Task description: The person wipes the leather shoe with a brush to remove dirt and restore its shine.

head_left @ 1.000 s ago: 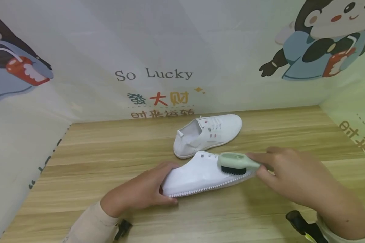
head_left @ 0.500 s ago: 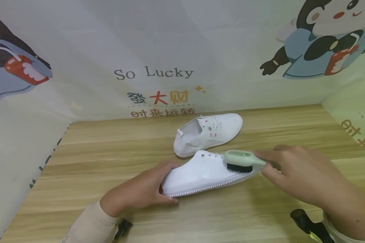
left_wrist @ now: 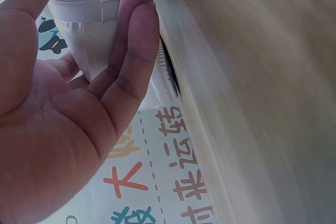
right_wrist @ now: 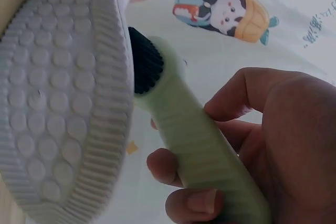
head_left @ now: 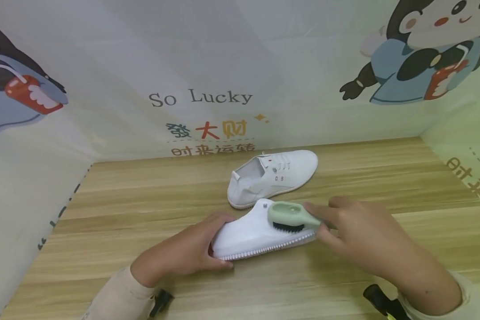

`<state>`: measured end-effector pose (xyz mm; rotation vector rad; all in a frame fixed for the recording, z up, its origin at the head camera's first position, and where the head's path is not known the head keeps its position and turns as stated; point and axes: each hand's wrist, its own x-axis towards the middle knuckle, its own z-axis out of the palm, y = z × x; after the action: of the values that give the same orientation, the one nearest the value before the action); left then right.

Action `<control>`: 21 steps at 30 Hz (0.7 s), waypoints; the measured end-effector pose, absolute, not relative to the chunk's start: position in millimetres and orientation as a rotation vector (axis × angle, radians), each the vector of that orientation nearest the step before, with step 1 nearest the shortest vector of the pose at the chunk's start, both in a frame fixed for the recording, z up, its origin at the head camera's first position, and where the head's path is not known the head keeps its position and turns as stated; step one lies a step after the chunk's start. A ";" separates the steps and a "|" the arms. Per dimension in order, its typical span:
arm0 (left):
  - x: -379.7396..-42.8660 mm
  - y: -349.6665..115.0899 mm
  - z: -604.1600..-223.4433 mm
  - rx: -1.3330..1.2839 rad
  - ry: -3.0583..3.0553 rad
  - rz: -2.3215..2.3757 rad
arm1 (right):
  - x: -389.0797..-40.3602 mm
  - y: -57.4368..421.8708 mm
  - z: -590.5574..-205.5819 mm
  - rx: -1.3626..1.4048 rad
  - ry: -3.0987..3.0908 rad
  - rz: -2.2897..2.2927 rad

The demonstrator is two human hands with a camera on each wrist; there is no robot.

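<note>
A white canvas shoe (head_left: 244,235) is tipped onto its side, its ridged sole edge facing the person. My left hand (head_left: 194,246) grips it by the heel, fingers round the back, as the left wrist view also shows the heel (left_wrist: 92,17) between fingers and thumb. In my right hand (head_left: 356,231) is a pale green brush (head_left: 290,214) with black bristles, held by its handle. The bristles (right_wrist: 144,61) lie against the shoe's upper near the lace holes. The right wrist view shows the dotted sole (right_wrist: 58,87) beside the brush.
The second white shoe (head_left: 296,166) stands upright just behind, toe to the right, close to the back wall. Printed cloth walls (head_left: 208,53) enclose the wooden tabletop (head_left: 144,195) at the back and sides.
The brush first slid slightly right toward the toe, then came back left along the upper toward the lace holes with my right hand. My left hand and both shoes stay in place.
</note>
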<state>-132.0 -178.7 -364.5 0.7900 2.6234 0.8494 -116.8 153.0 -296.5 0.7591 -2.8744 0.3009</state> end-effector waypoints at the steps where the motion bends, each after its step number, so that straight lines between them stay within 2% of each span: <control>1: -132.0 -178.8 -364.2 0.791 2.626 0.847 | -116.2 149.9 -298.8 0.786 -2.846 0.303; 12: -132.2 -179.4 -361.7 0.806 2.625 0.849 | -105.5 114.0 -325.0 0.977 -2.627 0.263; 21: -131.1 -178.4 -363.1 0.824 2.630 0.858 | -100.4 104.1 -337.4 1.041 -2.532 0.258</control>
<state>-131.1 -178.4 -363.1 0.8239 2.6300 0.8579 -100.4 104.1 -337.4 1.0412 -2.5316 0.2582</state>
